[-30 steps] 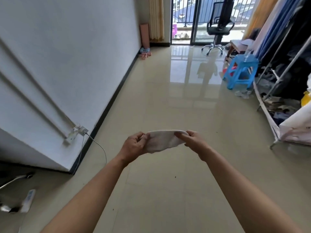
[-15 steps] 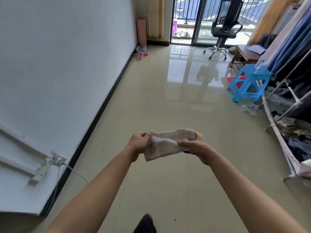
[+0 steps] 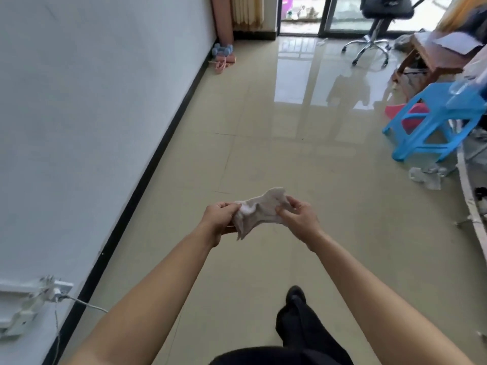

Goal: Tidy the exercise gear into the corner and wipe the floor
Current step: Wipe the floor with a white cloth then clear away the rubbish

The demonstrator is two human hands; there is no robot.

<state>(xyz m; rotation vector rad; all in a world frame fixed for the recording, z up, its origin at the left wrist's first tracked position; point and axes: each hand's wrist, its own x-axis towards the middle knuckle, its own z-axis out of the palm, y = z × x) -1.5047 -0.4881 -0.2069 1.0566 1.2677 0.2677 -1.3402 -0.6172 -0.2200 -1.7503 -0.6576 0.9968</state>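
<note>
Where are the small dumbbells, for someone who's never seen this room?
Follow the black skirting of the white wall to the far corner. There, by an upright pink roll, sit the dumbbells: pale blue and rounded, unlike the flat pink gear beside them.

One end of the cloth (image 3: 259, 209) is hidden inside the left grip (image 3: 220, 219). The top edge cuts the office chair (image 3: 384, 7) off above its seat. The far pink and blue gear (image 3: 222, 55) is too small to identify.
</note>
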